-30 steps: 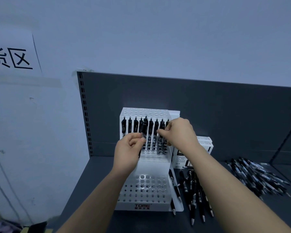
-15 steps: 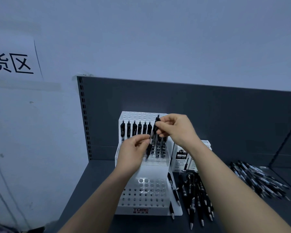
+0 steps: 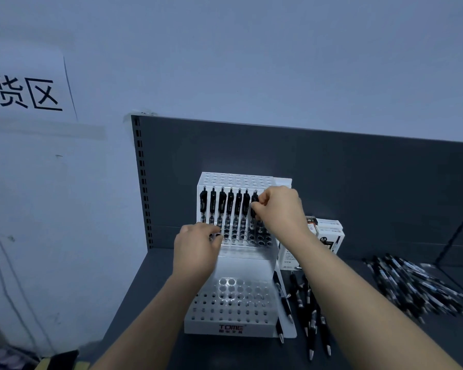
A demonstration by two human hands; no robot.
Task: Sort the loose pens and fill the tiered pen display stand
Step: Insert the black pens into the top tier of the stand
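Now that the pen (image 3: 254,199) sits upright in the stand (image 3: 230,320), the row grows; your right hand (image 3: 278,209) pinches its top. Your left hand (image 3: 197,249) has dropped to the tier, and I cannot tell whether it holds anything.

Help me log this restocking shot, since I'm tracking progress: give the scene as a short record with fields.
stand: white tiered stand, front tier's holes empty
pen row: black pens upright in the middle tier
right hand: right hand pinches a pen at the row's right end
left hand: left hand at the middle tier's left end; grip unclear
loose pens: loose pens right of the stand; bigger pile farther right
boxes: pen boxes behind the right forearm
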